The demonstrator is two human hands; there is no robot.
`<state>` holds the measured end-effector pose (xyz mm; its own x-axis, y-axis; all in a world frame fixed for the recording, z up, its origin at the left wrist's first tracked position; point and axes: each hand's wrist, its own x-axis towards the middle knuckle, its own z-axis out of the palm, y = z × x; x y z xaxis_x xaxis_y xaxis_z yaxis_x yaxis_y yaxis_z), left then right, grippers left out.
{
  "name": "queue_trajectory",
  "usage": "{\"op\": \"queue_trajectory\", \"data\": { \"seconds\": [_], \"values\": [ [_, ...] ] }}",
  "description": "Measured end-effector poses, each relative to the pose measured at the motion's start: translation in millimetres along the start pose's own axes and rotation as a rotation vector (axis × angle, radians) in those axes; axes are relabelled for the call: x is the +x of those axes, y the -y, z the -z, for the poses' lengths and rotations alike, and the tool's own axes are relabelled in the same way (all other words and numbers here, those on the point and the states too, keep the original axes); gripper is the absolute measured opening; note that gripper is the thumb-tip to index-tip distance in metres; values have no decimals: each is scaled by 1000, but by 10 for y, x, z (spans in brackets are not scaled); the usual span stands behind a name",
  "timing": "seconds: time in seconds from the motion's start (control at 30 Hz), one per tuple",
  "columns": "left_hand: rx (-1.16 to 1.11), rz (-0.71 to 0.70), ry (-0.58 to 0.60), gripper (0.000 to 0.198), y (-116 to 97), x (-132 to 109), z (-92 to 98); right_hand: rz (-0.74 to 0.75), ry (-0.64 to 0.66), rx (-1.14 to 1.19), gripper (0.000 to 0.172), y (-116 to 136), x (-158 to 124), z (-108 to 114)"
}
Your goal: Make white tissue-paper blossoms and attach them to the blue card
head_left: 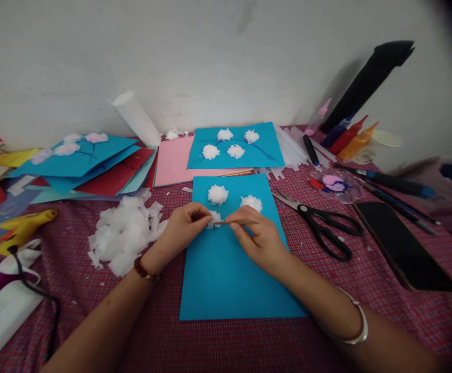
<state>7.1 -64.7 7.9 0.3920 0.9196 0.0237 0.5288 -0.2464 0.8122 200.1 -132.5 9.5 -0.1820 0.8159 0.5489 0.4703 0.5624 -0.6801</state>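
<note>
A blue sheet [234, 274] lies flat in front of me, with a white fluffy paper tuft [218, 195] near its top left and another tuft [251, 203] to the right, partly behind my fingers. My left hand [185, 228] is closed in a pinch on a small white tissue paper piece [214, 218] over the sheet. In a closed grip, my right hand [263, 241] holds a thin stick [245, 222], its tip at the tissue piece. A heap of white tissue pieces [123, 233] lies left of the sheet, beside my left wrist.
Black-handled scissors [319, 215] and a phone [407, 246] lie to the right. Behind is another blue sheet [263, 150] with several white tufts. Paint bottles [352, 134] stand back right. At left are a yellow glue gun [26, 228], stacked coloured sheets [113, 173] and a white power strip [4, 321].
</note>
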Motion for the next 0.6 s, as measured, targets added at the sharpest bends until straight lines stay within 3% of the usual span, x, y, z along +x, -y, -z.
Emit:
{"op": "queue_trajectory", "data": {
  "seconds": [0.13, 0.3, 0.4, 0.5, 0.6],
  "values": [
    [21, 30, -193, 16, 9, 7, 67, 120, 158, -200, 16, 66, -26, 1],
    [13, 40, -289, 16, 66, 21, 304, 237, 243, -320, 18, 122, -63, -24],
    [50, 58, -449, 15, 235, 38, 619, 173, 138, -191, 16, 114, -58, 8],
    [139, 112, -707, 18, 460, 17, 1010, -37, -83, 57, 15, 65, -38, 52],
    [240, 185, -752, 23, 607, -6, 1269, -287, -208, 248, 12, 4, -27, 64]
  ]
}}
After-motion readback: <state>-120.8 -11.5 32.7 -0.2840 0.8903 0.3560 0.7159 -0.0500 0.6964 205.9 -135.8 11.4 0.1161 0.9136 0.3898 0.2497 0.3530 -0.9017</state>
